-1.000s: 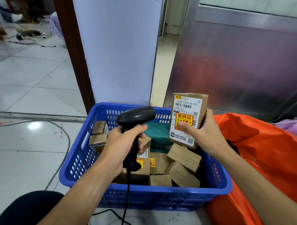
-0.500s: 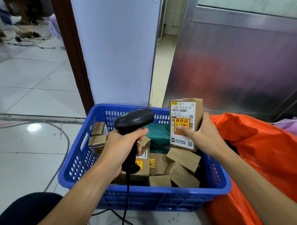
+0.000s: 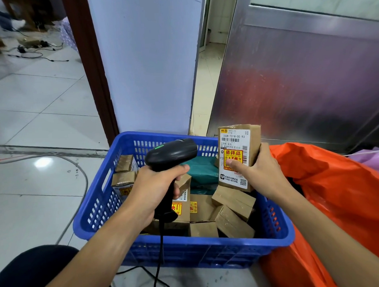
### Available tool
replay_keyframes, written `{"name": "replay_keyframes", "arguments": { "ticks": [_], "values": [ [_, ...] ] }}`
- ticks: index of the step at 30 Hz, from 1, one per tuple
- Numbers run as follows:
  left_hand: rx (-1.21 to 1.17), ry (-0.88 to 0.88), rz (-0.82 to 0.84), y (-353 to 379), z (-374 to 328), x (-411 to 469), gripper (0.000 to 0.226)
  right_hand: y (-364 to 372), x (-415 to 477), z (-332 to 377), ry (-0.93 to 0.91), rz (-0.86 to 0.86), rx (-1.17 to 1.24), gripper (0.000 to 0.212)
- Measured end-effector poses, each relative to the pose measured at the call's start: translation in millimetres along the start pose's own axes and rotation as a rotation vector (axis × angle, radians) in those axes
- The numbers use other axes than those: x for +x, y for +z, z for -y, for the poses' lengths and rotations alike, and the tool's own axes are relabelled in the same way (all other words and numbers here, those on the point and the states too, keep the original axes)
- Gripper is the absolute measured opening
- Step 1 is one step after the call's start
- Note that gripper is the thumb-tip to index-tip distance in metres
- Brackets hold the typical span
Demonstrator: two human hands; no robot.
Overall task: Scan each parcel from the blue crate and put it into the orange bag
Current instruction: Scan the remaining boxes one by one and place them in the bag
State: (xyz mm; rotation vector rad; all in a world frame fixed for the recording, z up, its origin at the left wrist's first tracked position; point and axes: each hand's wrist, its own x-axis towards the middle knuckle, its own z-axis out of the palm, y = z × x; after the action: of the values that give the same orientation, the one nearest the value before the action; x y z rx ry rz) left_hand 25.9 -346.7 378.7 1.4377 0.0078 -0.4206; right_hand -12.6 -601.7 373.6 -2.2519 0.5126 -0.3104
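Note:
My right hand grips a brown cardboard parcel upright over the right side of the blue crate, its white label with a yellow-red sticker facing me. My left hand grips the handle of a black barcode scanner, whose head points right toward the parcel, a short gap between them. A green light shows on the scanner. Several more brown boxes and a teal packet lie in the crate. The orange bag lies open right of the crate.
The scanner's black cable hangs down past the crate's front onto the floor. A lilac wall and a metal panel stand behind the crate. A grey cable curves on the tiled floor at left. My dark knee is bottom left.
My right hand has turned the parcel from tilted to more upright and brought it slightly closer to the scanner. The left hand with the scanner has stayed about where it was.

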Motion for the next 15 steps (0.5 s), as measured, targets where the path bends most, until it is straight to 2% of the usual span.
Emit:
{"name": "replay_keyframes", "arguments": {
  "ticks": [15],
  "values": [
    [0.068,-0.010,0.024,0.1,0.5,-0.1,0.020,-0.7,0.1,-0.5,-0.002,0.004,-0.035,0.061]
  ]
}}
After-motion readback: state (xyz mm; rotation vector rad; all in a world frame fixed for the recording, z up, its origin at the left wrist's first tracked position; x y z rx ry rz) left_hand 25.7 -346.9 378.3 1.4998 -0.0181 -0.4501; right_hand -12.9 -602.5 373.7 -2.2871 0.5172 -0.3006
